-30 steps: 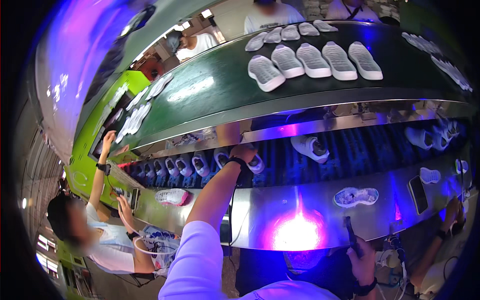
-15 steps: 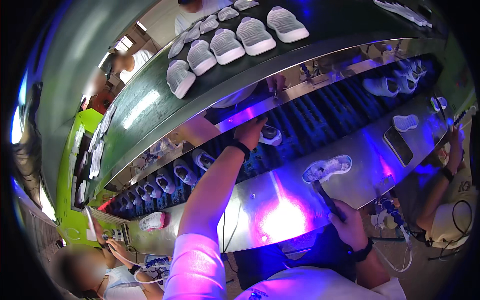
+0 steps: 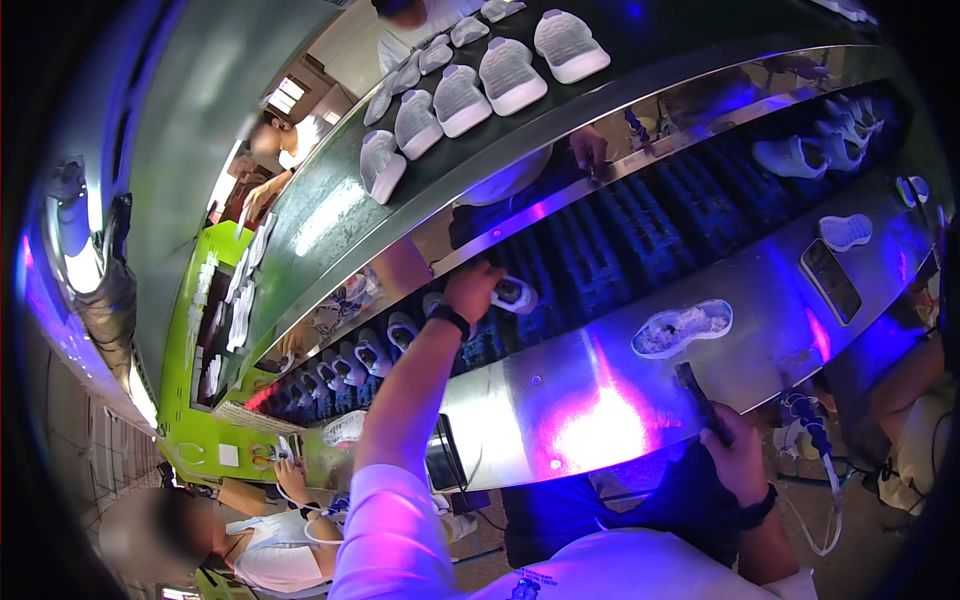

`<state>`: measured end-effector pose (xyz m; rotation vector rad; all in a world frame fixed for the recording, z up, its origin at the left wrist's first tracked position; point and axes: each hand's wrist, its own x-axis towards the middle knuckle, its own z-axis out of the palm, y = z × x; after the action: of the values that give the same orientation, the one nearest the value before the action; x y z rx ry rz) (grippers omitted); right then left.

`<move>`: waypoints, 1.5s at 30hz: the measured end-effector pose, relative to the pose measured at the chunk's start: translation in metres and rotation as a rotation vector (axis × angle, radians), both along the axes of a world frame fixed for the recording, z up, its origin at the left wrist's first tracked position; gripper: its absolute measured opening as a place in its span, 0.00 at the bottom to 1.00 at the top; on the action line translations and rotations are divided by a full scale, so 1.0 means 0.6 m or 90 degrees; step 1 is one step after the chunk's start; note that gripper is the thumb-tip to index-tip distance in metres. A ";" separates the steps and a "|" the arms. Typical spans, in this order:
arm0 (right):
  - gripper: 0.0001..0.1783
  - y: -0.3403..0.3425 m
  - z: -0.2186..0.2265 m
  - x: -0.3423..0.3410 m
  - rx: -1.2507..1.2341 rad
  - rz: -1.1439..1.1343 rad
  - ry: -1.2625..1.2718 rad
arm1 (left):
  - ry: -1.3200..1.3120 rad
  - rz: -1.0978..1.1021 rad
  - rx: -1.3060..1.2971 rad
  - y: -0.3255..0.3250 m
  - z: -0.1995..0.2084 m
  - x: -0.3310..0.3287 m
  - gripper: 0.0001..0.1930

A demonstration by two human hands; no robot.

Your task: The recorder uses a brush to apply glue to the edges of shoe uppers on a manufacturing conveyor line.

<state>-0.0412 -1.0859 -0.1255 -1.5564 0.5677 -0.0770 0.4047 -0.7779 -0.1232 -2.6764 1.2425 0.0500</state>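
My left hand (image 3: 472, 292) reaches across to the dark ribbed conveyor (image 3: 590, 240), its fingers closed at a white shoe (image 3: 514, 295) with a dark opening. Part of that grip is hidden by the back of the hand. Near the bench's front edge, my right hand (image 3: 738, 458) is wrapped round a long, dark-handled tool (image 3: 702, 400); its working end is too dark to make out. Beyond the tool's tip lies a white shoe sole (image 3: 682, 330) with patchy white material inside, apart from the tool.
White shoes (image 3: 372, 355) stand in a row on the conveyor at left, more (image 3: 795, 155) at far right. Grey shoe uppers (image 3: 460, 100) line the upper shelf. A phone (image 3: 832, 280) and another sole (image 3: 846, 232) lie on the metal bench (image 3: 590, 380). Co-workers sit on both sides.
My left hand and the shoe have shifted left and slightly nearer. My right hand has drawn the tool back, off the sole. The whole view has also turned.
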 end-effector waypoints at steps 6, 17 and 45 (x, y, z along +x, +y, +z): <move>0.21 -0.012 0.016 0.010 -0.091 -0.023 -0.057 | -0.049 0.079 -0.201 -0.011 -0.022 -0.090 0.36; 0.23 -0.047 0.026 0.098 -0.140 0.001 -0.061 | 0.653 0.430 -1.119 0.111 -0.085 -0.381 0.10; 0.26 0.002 0.050 -0.053 -0.406 -0.306 -0.156 | 0.564 0.329 -1.183 0.083 -0.174 -0.391 0.13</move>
<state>-0.0730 -1.0844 -0.0955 -1.9469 0.7545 -0.8738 0.1703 -0.7283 -0.2277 -4.9609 0.5001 0.3112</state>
